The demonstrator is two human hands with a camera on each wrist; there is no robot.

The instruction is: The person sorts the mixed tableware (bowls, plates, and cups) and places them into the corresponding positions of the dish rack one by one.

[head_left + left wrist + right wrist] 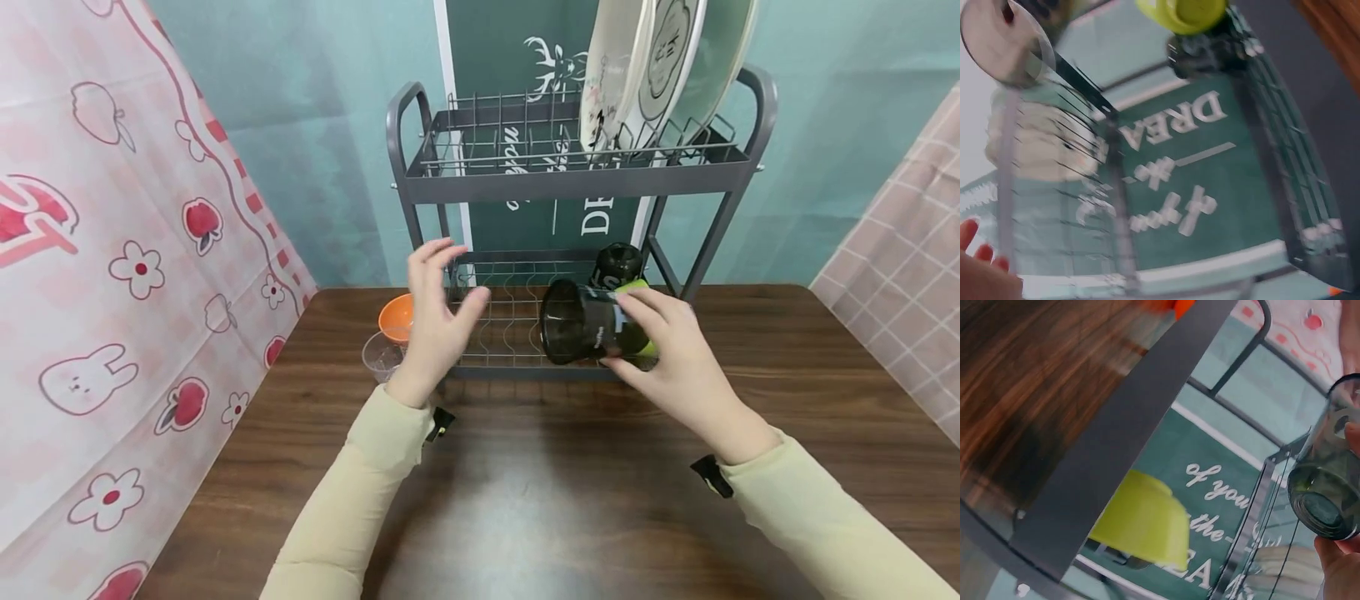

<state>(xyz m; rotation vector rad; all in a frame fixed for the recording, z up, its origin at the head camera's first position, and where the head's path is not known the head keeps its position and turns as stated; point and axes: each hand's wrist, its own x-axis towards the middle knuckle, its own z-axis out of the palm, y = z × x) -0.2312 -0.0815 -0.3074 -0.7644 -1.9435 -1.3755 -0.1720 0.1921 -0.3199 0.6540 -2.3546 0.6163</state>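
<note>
My right hand (678, 358) grips a dark see-through glass (596, 325) between thumb and fingers. The glass lies on its side in the air before the lower rack tier, its mouth turned left. In the right wrist view, the thick round base of the glass (1319, 503) shows. My left hand (435, 329) is raised at the rack's left, fingers apart and holding nothing. Behind the glass, partly hidden, sits a yellow-green bowl (1141, 519). Near it on the lower tier stands another dark glass (618, 262).
A grey two-tier dish rack (577, 185) stands at the back of the wooden table (517, 500). Several plates (667, 67) stand upright in its upper tier. Beside the left forearm are an orange bowl (393, 317) and a clear cup (378, 357).
</note>
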